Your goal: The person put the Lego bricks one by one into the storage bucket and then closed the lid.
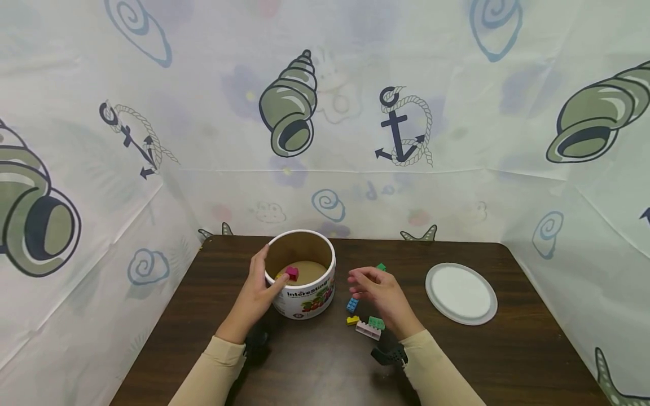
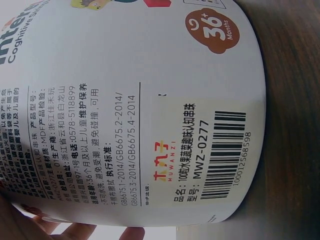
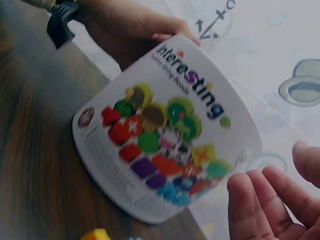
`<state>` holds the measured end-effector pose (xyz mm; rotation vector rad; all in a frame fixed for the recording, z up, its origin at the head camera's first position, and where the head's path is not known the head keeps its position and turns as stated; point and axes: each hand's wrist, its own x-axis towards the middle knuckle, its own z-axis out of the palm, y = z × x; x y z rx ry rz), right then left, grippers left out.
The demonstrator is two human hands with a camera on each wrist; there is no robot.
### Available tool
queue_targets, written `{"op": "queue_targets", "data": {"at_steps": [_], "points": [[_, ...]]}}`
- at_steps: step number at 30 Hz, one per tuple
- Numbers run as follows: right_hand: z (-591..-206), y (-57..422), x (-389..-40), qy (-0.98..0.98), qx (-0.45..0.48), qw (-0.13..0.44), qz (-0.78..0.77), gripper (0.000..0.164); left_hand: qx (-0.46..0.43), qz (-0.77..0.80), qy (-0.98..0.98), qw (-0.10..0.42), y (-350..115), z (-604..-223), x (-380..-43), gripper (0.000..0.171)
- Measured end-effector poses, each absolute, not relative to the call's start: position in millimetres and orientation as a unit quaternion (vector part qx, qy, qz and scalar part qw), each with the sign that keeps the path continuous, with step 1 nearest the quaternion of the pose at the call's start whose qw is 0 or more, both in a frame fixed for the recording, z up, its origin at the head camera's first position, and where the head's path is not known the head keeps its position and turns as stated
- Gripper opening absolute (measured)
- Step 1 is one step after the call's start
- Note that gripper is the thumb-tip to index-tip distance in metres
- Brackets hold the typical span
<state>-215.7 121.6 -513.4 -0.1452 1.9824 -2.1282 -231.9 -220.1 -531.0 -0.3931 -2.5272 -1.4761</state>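
Note:
A white printed tub (image 1: 304,301) stands upright on the table, its top uncovered. My left hand (image 1: 256,296) grips its rim on the near left side, with the thumb over the edge. Inside the tub show a magenta building brick (image 1: 291,273) and a bit of yellow (image 1: 279,276). My right hand (image 1: 381,296) hovers to the right of the tub, fingers loosely bent. Nothing shows between those fingers (image 3: 245,205) in the right wrist view. Below that hand lie a blue brick (image 1: 352,305), a yellow brick (image 1: 352,320), a green brick (image 1: 376,322) and a pale pink brick (image 1: 368,330).
Another green brick (image 1: 381,267) peeks out behind my right hand. A round white lid (image 1: 461,293) lies flat at the right on the dark wooden table (image 1: 518,349). Patterned white cloth (image 1: 355,113) rises behind the table and along both sides.

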Motion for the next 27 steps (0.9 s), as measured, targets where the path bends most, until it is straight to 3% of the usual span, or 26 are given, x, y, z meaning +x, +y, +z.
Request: {"op": "queue_targets", "data": {"at_steps": [17,27], "points": [[-555,181,-202,0.765,0.052,0.100,-0.634,0.041,-0.130,-0.498,-0.853,0.089,-217,-531,-233,0.098],[-590,203,-194,0.737,0.012,0.102,-0.668,0.039,-0.128,-0.502,-0.851,0.086,-219,-531,-232,0.097]]}}
